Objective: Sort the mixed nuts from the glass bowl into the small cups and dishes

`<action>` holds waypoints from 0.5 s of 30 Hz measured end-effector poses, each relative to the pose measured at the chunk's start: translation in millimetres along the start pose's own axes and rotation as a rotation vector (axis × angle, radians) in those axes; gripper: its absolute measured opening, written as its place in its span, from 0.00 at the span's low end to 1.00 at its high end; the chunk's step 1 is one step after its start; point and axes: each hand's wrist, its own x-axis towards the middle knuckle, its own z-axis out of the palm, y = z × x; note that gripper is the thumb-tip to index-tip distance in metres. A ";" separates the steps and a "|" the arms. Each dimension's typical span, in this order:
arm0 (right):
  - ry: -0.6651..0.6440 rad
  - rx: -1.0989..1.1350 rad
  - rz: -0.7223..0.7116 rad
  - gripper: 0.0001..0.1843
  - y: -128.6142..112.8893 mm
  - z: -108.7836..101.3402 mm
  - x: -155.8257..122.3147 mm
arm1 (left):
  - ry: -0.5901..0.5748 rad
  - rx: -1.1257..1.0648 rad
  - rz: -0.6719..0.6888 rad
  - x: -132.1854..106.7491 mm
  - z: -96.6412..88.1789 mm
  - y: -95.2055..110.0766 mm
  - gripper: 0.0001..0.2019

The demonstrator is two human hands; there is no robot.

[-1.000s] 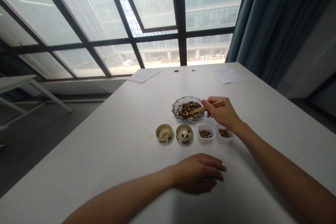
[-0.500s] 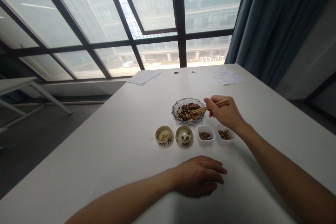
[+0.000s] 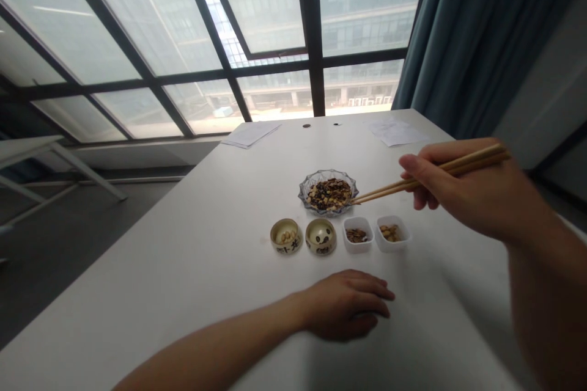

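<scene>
My right hand (image 3: pixel 458 186) is closed around a pair of wooden chopsticks (image 3: pixel 389 188), raised at the right. Their tips are close together by the right rim of a scalloped glass bowl (image 3: pixel 303 198) of mixed nuts and seeds (image 3: pixel 331 193); whether they pinch anything is too small to tell. In front stand two ceramic bowls: the left one (image 3: pixel 279 245) holds several pale nuts, the other (image 3: pixel 321 247) a few dark seeds. Beside them are a white plastic cup (image 3: pixel 358 247) with brown seeds and another plastic cup (image 3: pixel 392 245) with brownish nuts. My left hand (image 3: pixel 346 304) lies palm down on the table, fingers spread, holding nothing.
All of this stands on a white table (image 3: pixel 211 244). Papers lie at its far left (image 3: pixel 251 133) and far right (image 3: pixel 398 132). Windows (image 3: pixel 275 91) rise behind it, with a blue curtain (image 3: pixel 440 43) at the right. A second table (image 3: pixel 32 149) is off to the left.
My right hand has drawn back to the right and toward me, taking the chopsticks from inside the glass bowl to its right rim. My left hand has stayed in place.
</scene>
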 end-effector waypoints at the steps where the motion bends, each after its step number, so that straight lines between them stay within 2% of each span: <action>1: -0.026 -0.004 0.007 0.28 -3.2 -2.0 -2.6 | 0.001 0.001 0.000 0.1 0.0 0.0 0.13; 8: -0.210 0.038 0.098 0.27 -12.1 4.7 -7.4 | -0.008 -0.006 -0.019 0.2 -0.1 0.3 0.12; 15: -0.161 0.023 0.084 0.26 -9.1 9.3 -5.4 | -0.013 -0.011 -0.025 -0.8 -0.2 0.4 0.13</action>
